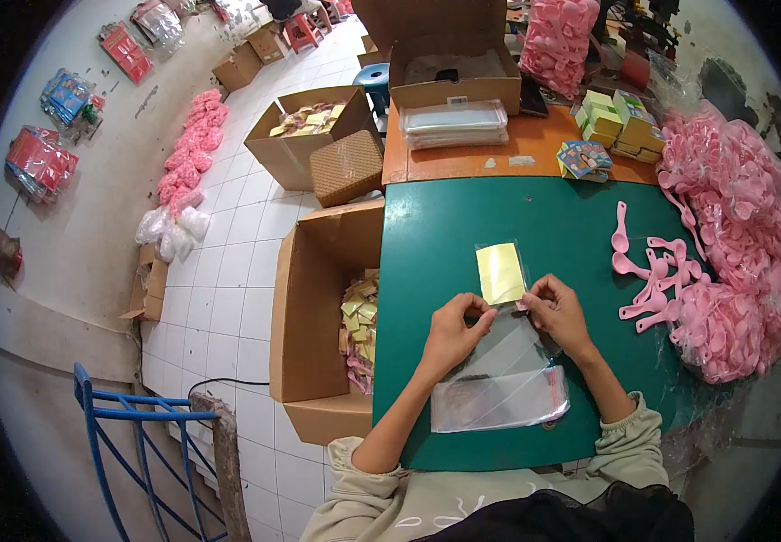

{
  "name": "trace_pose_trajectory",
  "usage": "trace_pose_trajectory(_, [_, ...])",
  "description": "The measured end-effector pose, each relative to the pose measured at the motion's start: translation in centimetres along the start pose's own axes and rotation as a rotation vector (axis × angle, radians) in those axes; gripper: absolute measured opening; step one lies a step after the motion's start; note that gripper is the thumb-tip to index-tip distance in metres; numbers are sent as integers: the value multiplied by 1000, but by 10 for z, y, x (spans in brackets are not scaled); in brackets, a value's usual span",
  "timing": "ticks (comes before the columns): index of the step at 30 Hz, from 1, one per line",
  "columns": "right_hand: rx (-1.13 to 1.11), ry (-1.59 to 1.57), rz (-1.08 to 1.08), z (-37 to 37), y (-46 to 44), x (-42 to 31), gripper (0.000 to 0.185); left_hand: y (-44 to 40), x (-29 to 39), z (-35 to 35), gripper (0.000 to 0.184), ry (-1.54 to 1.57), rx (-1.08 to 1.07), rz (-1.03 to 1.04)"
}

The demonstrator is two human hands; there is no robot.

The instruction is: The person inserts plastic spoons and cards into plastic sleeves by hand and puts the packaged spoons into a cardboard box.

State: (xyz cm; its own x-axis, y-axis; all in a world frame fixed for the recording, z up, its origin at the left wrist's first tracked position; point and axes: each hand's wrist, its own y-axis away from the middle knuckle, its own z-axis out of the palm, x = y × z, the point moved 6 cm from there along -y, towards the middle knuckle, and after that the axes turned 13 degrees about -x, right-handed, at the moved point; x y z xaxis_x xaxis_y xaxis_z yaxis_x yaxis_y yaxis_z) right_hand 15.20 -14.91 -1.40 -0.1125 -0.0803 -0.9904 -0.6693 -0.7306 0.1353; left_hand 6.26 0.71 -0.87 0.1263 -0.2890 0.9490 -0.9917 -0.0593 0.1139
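Left hand (456,332) and right hand (559,314) each pinch the clear plastic bag (521,257); the yellow card (500,274), apparently inside, lies just beyond them. Uneven pull (plastic looks thin) could crease or tear the bag.

Pink scrap (521,305) mostly hidden by my right hand (559,316)

My fingertips cover so much of it that I can't tell what it is. Nor can I tell where the clear film (501,350) ends beneath my left hand (456,331). The green bench's (426,244) left edge hides part of the open carton (303,312) and its yellow packets (360,312). At the orange bench's (535,161) right end, the print on the picture cards (584,160) is too small to read. Beyond, a seated person (293,7) is cut off by the top edge; a blue stool (372,77) is partly hidden. Black cloth (580,521) runs off the bottom.
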Motion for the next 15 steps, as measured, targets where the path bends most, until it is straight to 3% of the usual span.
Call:
trace_pose_trajectory(7, [103, -2, -56, 1, 1, 2, 16, -1, -6, 5, 21, 261, 79, -63])
trace_pose_trajectory(13, [9, 211, 53, 3, 3, -9, 23, -2, 3, 4, 31, 17, 64, 46])
trace_pose_trajectory(15, [-60, 296, 83, -7, 7, -18, 24, 1, -1, -2, 38, 66, 45, 6])
